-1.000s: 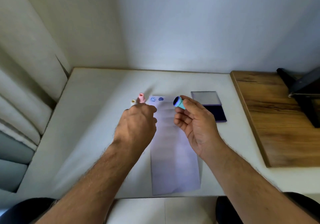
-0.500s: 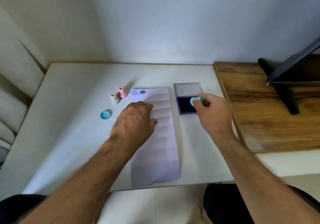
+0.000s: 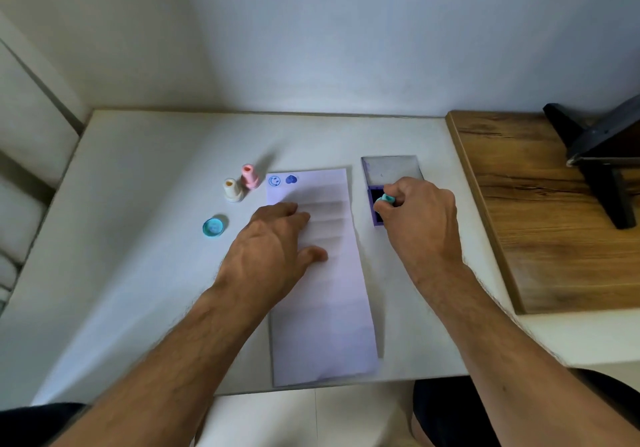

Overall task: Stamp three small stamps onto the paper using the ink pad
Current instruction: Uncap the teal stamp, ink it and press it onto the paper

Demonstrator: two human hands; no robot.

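Note:
A long white paper lies on the white table, with a blue smiley and a blue heart print at its top left corner. My left hand rests flat on the paper's upper left part, fingers spread. My right hand grips a teal stamp and holds it down on the dark ink pad, whose lid lies open behind it. A pink stamp and a white stamp stand upright left of the paper. The teal cap lies further left.
A wooden board covers the table's right side, with a dark stand on it. A wall runs along the table's far edge. Pale cushions sit at the far left.
My right hand carried the teal stamp from above the paper to the ink pad and now presses it there. My left hand settled flat on the paper. The view shifted.

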